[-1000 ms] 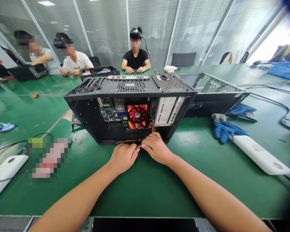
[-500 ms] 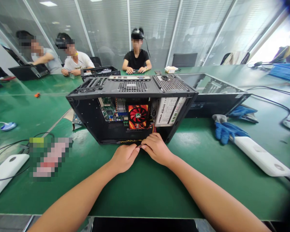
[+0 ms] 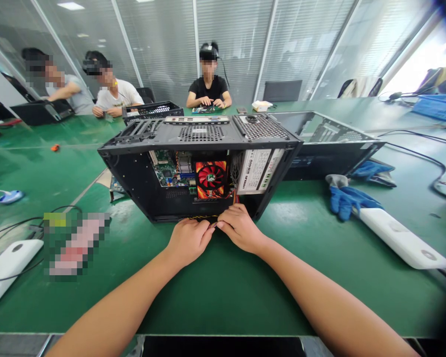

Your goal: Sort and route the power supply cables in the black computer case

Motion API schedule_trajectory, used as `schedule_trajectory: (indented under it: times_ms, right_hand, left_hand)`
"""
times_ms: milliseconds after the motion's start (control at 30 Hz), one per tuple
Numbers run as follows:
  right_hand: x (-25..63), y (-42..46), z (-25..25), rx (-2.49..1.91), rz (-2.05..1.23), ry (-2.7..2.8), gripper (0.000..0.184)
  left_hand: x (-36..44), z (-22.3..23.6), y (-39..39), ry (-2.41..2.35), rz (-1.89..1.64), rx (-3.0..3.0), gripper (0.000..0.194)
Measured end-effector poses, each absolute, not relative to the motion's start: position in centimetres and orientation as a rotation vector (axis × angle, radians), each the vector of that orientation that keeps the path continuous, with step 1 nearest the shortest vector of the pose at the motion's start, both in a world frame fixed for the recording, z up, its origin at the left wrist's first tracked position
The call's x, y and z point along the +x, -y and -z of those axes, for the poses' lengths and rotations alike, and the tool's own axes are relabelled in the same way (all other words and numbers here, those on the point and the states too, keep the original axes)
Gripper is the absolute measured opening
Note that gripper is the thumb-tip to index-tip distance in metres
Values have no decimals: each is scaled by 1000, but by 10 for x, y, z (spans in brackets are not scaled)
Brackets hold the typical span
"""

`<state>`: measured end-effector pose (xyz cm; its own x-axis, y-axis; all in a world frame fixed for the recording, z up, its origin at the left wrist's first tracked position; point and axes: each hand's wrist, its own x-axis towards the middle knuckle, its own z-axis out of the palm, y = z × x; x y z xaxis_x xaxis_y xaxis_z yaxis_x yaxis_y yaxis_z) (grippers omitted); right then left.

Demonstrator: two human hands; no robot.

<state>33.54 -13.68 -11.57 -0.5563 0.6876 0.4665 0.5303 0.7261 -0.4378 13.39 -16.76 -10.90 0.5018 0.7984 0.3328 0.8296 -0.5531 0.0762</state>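
In front of me an open black computer case (image 3: 200, 144) lies with its open side facing me. Inside are a motherboard (image 3: 166, 171), a graphics card with a red fan (image 3: 210, 178) and a white-labelled power supply (image 3: 259, 171). Red and orange wires (image 3: 235, 196) run down from the supply, and yellow-and-black wires (image 3: 204, 216) lie along the case's lower edge. My left hand (image 3: 189, 240) and my right hand (image 3: 241, 229) meet before that edge, fingertips pinched on a thin power cable (image 3: 215, 224). The fingers hide most of its end.
Blue gloves (image 3: 347, 198) and a white power strip (image 3: 403, 238) lie right; another power strip (image 3: 13, 267) with black cables is left. A black side panel (image 3: 330, 158) stands behind the case. Several people work across the green table (image 3: 223, 297), one in a black shirt (image 3: 208, 89).
My hands keep their pinch on the cable and have barely moved. The whole view has shifted slightly. Across the table, the black-shirted person's hands have moved over a board.
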Motion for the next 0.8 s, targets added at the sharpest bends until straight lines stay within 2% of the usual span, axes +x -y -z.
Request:
schedule_trajectory:
  times_ms: [400, 800]
  right_hand:
    - [335, 137, 113, -921, -343, 2313, 30]
    - [338, 138, 119, -823, -268, 2316, 22]
  left_hand:
    - [136, 104, 170, 1369, 504, -2574, 35]
    - [131, 97, 170, 1755, 764, -3155, 35]
